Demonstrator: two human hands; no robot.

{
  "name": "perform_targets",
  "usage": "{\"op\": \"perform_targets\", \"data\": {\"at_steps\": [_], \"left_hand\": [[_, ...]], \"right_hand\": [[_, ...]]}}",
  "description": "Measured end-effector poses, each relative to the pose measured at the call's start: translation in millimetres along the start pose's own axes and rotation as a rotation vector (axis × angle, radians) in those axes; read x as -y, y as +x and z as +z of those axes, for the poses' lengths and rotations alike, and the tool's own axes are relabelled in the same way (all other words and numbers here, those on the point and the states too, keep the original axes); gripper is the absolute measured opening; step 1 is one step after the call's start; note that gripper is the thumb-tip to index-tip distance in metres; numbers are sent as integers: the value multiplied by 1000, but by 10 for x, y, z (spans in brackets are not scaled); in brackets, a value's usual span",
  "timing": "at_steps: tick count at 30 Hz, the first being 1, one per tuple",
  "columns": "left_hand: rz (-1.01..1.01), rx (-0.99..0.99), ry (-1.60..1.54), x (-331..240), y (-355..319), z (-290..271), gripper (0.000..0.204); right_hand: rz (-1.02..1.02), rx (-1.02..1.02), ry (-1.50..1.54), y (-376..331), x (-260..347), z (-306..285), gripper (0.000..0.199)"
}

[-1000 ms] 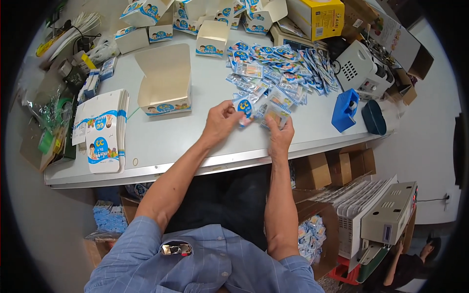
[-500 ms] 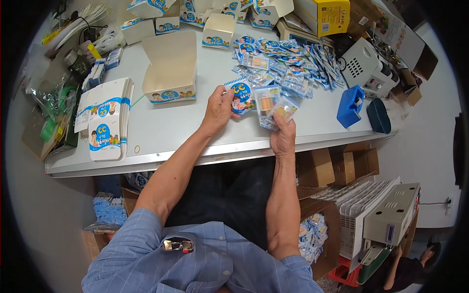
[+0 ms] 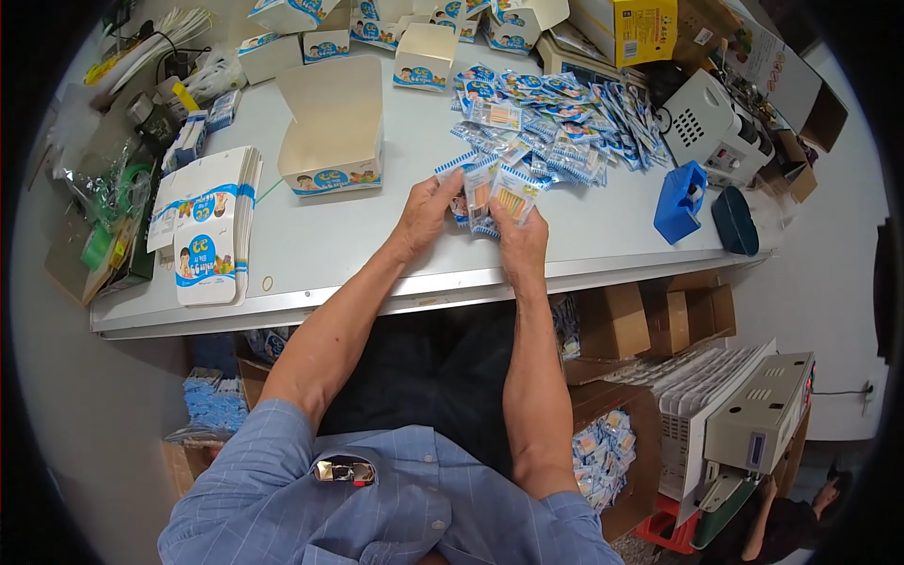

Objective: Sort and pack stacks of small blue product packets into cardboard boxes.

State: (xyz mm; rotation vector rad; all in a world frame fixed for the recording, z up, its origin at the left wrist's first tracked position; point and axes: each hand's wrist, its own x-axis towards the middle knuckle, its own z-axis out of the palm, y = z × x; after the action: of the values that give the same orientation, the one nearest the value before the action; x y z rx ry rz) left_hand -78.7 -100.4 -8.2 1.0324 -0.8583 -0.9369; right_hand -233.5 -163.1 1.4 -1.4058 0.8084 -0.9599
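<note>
Near the table's front edge, my left hand (image 3: 424,215) is closed on a small blue-and-white plastic packet (image 3: 452,168). My right hand (image 3: 524,247) pinches a few clear-fronted packets (image 3: 513,196), fanned out, with orange and yellow sticks showing inside. The packets in the two hands overlap, and fingers partly cover them. Just beyond lies a heap of similar packets (image 3: 565,118). To the left of my hands stands an open white carton (image 3: 353,177), its lid raised and its inside facing up.
Flat printed cartons (image 3: 205,240) are stacked at the left. More folded boxes (image 3: 424,66) stand at the back. A blue holder (image 3: 680,202), a dark green bin (image 3: 734,221) and a white machine (image 3: 716,132) line the right side. Another person (image 3: 786,527) is at lower right.
My right hand has moved left and slightly up, bringing its packets against those in my left hand. My left hand has stayed nearly in place.
</note>
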Motion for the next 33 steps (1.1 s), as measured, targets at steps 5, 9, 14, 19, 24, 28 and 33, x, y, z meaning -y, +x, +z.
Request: {"op": "perform_targets", "data": {"at_steps": [5, 9, 14, 19, 24, 28, 33], "left_hand": [[-22, 95, 83, -44, -59, -5, 30], [-39, 133, 164, -37, -59, 0, 32], [-87, 103, 19, -62, -35, 9, 34], [-176, 279, 130, -206, 59, -77, 33], [-125, 223, 30, -160, 255, -225, 32], [-117, -90, -75, -65, 492, -394, 30], [70, -325, -45, 2, 524, -268, 34]], "right_hand": [[-35, 25, -16, 2, -62, 35, 31], [-99, 12, -48, 4, -115, 45, 37], [-154, 83, -30, -10, -110, 16, 43], [-149, 112, -561, -51, -47, 114, 66], [-451, 256, -475, 87, 52, 245, 74], [-278, 73, -554, 592, 509, 36, 68], [-561, 135, -1094, 1432, 410, 50, 92]]}}
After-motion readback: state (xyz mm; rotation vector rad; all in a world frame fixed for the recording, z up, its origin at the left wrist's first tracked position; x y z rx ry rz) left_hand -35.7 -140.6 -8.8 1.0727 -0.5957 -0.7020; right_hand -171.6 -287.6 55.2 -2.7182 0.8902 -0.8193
